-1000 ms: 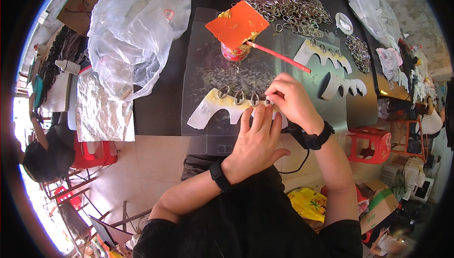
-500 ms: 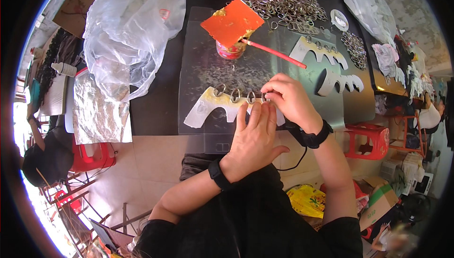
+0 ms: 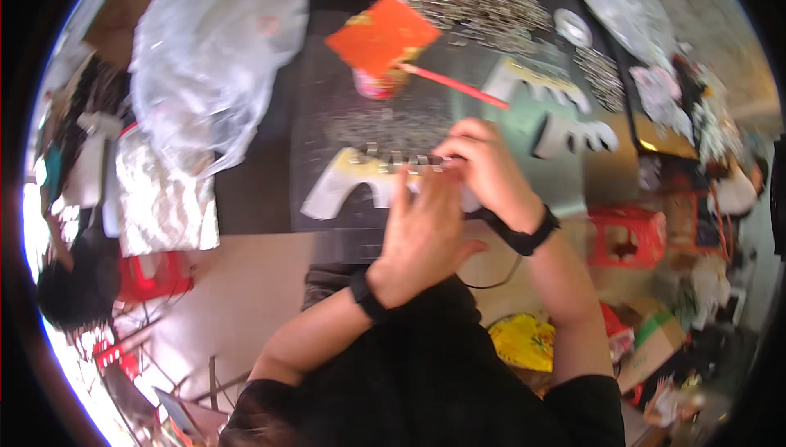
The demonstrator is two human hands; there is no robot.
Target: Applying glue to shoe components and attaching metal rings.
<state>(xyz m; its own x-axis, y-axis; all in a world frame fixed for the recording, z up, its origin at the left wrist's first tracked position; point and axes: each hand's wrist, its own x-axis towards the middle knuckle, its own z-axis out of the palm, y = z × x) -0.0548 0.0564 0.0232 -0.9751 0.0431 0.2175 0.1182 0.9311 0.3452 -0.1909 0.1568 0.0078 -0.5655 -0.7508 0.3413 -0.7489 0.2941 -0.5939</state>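
White scalloped strip [image 3: 325, 195] lies in front of you on the dark sheet [image 3: 315, 124], near the edge of the table [image 3: 250, 201] closest to your body; a yellowish band runs along its upper edge, and a row of metal rings [image 3: 396, 160] stands along that same edge, blurred by motion; your left hand [image 3: 423, 222] is laid over the strip's right part, palm down, fingers long and close together, thumb spread out to the side, fingertips just below the rings; your right hand [image 3: 485, 170] comes in from the right with its fingers bent and drawn narrow at the right end of the row, but the blur hides whether a ring is between them, so I cannot tell; beyond your hands an orange card [image 3: 383, 33] sits on top of a small can [image 3: 378, 84], with a red stick [image 3: 463, 88] slanting from its lower corner down to the right; to the right lie a second strip [image 3: 505, 80], edged in yellow, and below it a third strip [image 3: 559, 137]; farther back is a heap of metal links [image 3: 483, 15], and to your left a clear plastic bag [image 3: 217, 62] stands above a silvery sheet [image 3: 168, 197].
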